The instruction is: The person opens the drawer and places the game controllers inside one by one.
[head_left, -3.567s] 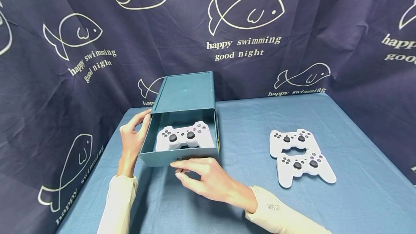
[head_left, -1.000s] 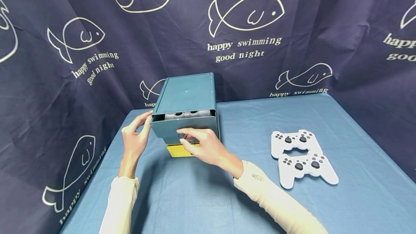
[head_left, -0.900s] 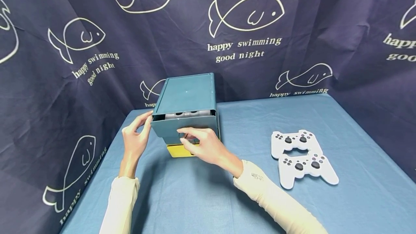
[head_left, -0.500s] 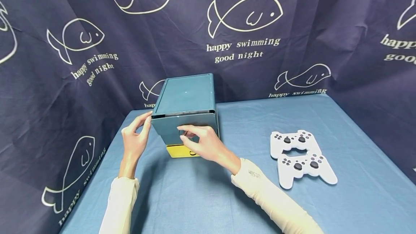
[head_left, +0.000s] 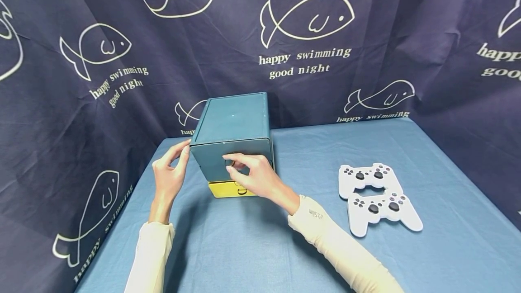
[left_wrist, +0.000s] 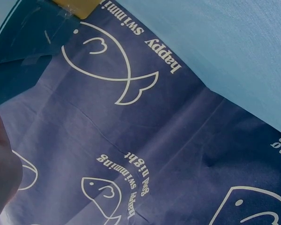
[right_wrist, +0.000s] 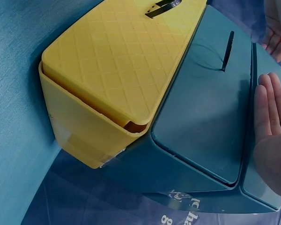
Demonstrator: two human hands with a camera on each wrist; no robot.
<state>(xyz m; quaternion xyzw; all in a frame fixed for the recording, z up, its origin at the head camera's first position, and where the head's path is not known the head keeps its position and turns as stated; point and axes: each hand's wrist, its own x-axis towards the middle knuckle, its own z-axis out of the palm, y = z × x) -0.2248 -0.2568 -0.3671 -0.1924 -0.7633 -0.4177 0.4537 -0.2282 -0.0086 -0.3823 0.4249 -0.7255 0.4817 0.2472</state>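
A teal drawer box (head_left: 234, 116) stands on the blue cloth above a yellow drawer (head_left: 221, 189). Its top drawer front (head_left: 207, 159) lies flush with the casing. My left hand (head_left: 168, 177) touches the box's upper left edge with extended fingers; it also shows in the left wrist view (left_wrist: 4, 164) and the right wrist view (right_wrist: 277, 28). My right hand (head_left: 260, 175) is at the top drawer's dark loop handle, thumb and index finger apart on either side. In the right wrist view this hand (right_wrist: 274, 140) has straight fingers against the drawer front. The drawer's inside is hidden.
Two white game controllers (head_left: 368, 177) (head_left: 384, 214) lie on the cloth at the right, the nearer overlapping the farther. Below the top drawer are another teal drawer (right_wrist: 206, 108) and the yellow one (right_wrist: 117, 56), each with a dark loop. A patterned navy curtain (head_left: 228, 58) hangs behind.
The top drawer, pulled far out earlier with a white controller inside, has slid back into the box. My right hand has moved away from me with it; my left hand has stayed at the edge.
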